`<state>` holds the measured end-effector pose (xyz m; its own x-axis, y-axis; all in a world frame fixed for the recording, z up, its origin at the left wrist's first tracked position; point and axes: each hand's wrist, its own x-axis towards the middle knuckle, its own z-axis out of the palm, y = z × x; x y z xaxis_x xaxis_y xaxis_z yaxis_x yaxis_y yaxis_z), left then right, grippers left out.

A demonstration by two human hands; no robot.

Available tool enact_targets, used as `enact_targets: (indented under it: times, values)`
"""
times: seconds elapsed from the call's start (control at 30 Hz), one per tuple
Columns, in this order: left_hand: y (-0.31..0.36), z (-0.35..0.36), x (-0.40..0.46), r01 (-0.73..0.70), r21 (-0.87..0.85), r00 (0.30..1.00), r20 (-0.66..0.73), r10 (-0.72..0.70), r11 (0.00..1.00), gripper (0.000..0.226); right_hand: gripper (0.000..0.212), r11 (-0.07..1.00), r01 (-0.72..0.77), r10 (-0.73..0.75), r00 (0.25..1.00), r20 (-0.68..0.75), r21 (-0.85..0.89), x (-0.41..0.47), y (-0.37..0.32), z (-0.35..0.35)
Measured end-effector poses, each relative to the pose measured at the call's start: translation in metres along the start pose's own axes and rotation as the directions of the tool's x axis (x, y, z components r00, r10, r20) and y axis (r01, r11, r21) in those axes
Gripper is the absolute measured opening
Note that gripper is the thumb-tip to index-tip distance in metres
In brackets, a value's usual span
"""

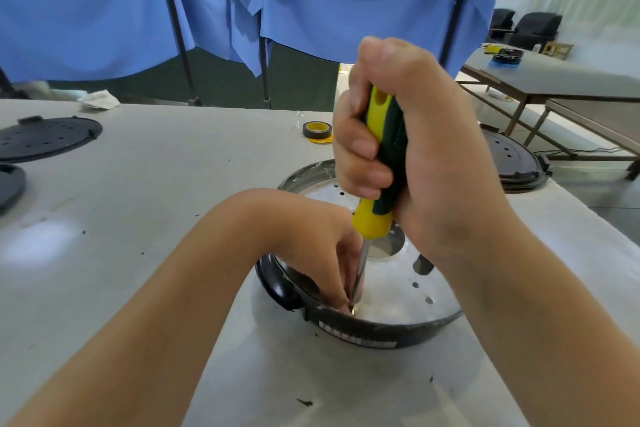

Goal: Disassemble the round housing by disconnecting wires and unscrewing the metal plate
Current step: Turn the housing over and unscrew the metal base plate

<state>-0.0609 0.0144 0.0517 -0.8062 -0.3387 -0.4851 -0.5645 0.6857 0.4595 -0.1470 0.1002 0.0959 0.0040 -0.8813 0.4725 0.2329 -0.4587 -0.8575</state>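
The round black housing sits on the white table in front of me, with a shiny perforated metal plate inside it. My right hand is wrapped around the yellow-and-green handle of a screwdriver, held upright. The screwdriver's tip rests on a screw at the plate's near edge. My left hand reaches into the housing, its fingertips pinched around the shaft near the tip. No wires are visible.
A roll of black-and-yellow tape lies behind the housing. Black round lids lie at far left and at right. A crumpled cloth rests at the back edge. Blue curtains hang behind; another table stands at right.
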Motion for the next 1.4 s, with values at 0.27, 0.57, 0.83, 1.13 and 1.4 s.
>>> enact_targets:
  times: [0.27, 0.57, 0.83, 1.13, 1.4]
  values:
    - [-0.002, -0.001, 0.0, -0.032, -0.057, 0.998, 0.044, 0.035, 0.998, 0.017, 0.028, 0.983, -0.123, 0.105, 0.986, 0.132, 0.139, 0.004, -0.003, -0.007]
    - [0.001, -0.003, 0.0, -0.013, -0.029, 0.998, 0.067, 0.015, 0.999, 0.024, 0.025, 0.943, -0.216, 0.14, 0.948, 0.285, 0.254, 0.008, -0.006, -0.017]
    - [0.0, -0.004, 0.0, -0.01, -0.045, 0.998, 0.06, 0.013, 0.999, 0.028, 0.028, 0.874, -0.329, 0.172, 0.897, 0.406, 0.357, 0.015, -0.004, -0.026]
    - [-0.006, -0.005, 0.002, -0.002, -0.076, 0.998, 0.057, 0.007, 0.997, 0.018, 0.04, 0.921, -0.232, 0.207, 0.972, -0.11, -0.314, 0.015, -0.003, -0.022]
    - [-0.007, -0.006, 0.004, -0.01, -0.118, 0.997, 0.069, 0.018, 0.993, 0.015, 0.026, 0.924, -0.173, 0.116, 0.976, -0.183, -0.342, 0.01, -0.01, -0.018]
